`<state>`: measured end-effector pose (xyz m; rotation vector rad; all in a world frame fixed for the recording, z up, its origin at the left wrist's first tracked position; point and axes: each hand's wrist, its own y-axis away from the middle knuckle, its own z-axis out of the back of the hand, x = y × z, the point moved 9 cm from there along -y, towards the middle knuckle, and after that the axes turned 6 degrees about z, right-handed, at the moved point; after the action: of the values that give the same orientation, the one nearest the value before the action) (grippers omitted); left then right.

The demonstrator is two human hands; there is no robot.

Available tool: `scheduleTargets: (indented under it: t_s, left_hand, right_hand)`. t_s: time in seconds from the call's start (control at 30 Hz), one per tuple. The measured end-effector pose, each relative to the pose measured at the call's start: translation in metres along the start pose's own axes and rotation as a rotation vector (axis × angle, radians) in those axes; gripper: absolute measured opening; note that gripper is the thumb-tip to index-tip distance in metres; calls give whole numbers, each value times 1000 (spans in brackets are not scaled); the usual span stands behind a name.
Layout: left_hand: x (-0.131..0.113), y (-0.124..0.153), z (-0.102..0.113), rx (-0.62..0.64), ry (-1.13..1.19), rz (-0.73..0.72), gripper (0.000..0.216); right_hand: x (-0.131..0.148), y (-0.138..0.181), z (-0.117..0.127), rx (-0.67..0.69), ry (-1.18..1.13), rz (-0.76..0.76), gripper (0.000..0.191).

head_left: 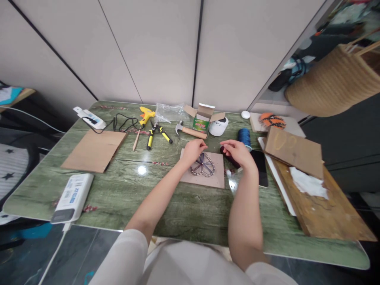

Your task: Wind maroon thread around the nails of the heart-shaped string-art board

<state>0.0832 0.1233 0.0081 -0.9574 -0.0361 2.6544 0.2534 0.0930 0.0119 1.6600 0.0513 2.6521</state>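
Since the board [219,171] looks light and stiff, hold its edges; whether left hand [192,152] or right hand [236,152] grips anything is unclear.

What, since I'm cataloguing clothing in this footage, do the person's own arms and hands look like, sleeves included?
The left hand and right hand wear no gloves, and neither wrist shows a watch. The forearms are bare below a plain, off-white short-sleeved shirt.
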Motion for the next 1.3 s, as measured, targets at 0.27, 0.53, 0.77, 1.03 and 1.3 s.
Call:
scheduleTargets:
  t_s: [0.27, 0.53, 0.77, 1.03, 1.3]
  left_hand:
    - [-7, -11, -3, -16, 59, -5, 13]
    - [-4, -7, -8, 17, 97, -49, 12]
    - [-6, -14, -17, 87, 96, -45, 11]
    - [-4, -3, -7, 52, 39, -63, 13]
    - [1, 10, 0, 31, -51, -20, 13]
  right_hand:
    - [17, -5, -39, 122, 180, 113, 47]
    - [22, -10, -41, 37, 370, 130, 23]
    - [13, -11, -32, -55, 431, 62, 20]
    - [15, -11, -40, 19, 455, 81, 19]
    - [15, -4, -47, 90, 499, 114, 16]
